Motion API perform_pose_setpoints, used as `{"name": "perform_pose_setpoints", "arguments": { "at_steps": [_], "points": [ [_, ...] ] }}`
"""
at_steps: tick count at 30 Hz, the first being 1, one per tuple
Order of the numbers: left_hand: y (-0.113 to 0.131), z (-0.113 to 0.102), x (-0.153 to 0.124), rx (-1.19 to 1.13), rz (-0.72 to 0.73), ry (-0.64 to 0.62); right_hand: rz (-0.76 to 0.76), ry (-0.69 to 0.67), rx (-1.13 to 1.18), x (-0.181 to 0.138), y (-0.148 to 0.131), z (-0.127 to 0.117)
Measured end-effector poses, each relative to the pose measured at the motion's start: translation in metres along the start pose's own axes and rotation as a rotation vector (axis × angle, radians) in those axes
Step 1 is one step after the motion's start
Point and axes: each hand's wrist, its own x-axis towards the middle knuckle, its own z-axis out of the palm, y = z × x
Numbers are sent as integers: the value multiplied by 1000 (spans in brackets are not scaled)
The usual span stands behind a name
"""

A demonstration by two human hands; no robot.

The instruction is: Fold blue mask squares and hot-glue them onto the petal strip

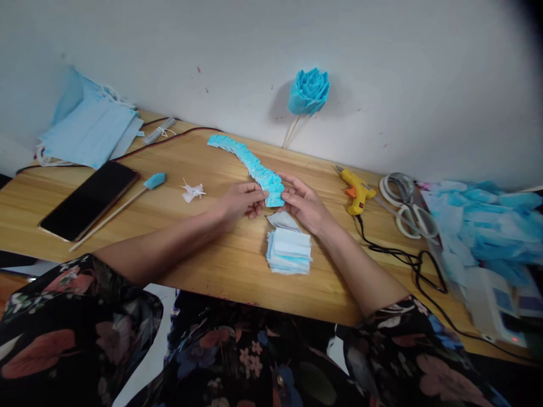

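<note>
A row of overlapping blue fabric pieces (241, 154) curves across the wooden table toward me. At its near end, my left hand (242, 202) and my right hand (304, 202) pinch the last blue piece (274, 198) from either side. Just below them lies a stack of pale blue and white fabric squares (289, 251), with a greyish piece (284, 221) at its top edge. To the left, a wooden stick with a small blue bud (153, 181) rests on the table, and a scrap of white material (193, 191) lies close to my left wrist.
Face masks (91, 124) are piled at the back left, near a phone (89, 200). A blue fabric flower (309, 90) on a stick leans against the wall. On the right are a yellow glue gun (357, 192) with a cord, scissors (413, 219), tape (388, 192) and heaped blue pieces (487, 215).
</note>
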Motion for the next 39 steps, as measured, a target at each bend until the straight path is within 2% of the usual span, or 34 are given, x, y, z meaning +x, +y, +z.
{"name": "perform_pose_setpoints", "arguments": {
  "at_steps": [7, 14, 21, 29, 39],
  "points": [
    [-2, 0, 0, -1, 13, -14, -18, 27, -40, 0, 2, 2],
    [-2, -1, 0, -17, 30, 2, 33, -26, 73, 1, -5, -3],
    [-4, -3, 2, -17, 46, -3, -19, -66, -111, -3, 2, 1],
    [-3, -4, 3, -5, 47, -103, -36, -1, -143, 1, 9, 0],
    [-3, -3, 3, 76, 5, -67, -50, -13, -158, -1, 7, 2]
  ]
}}
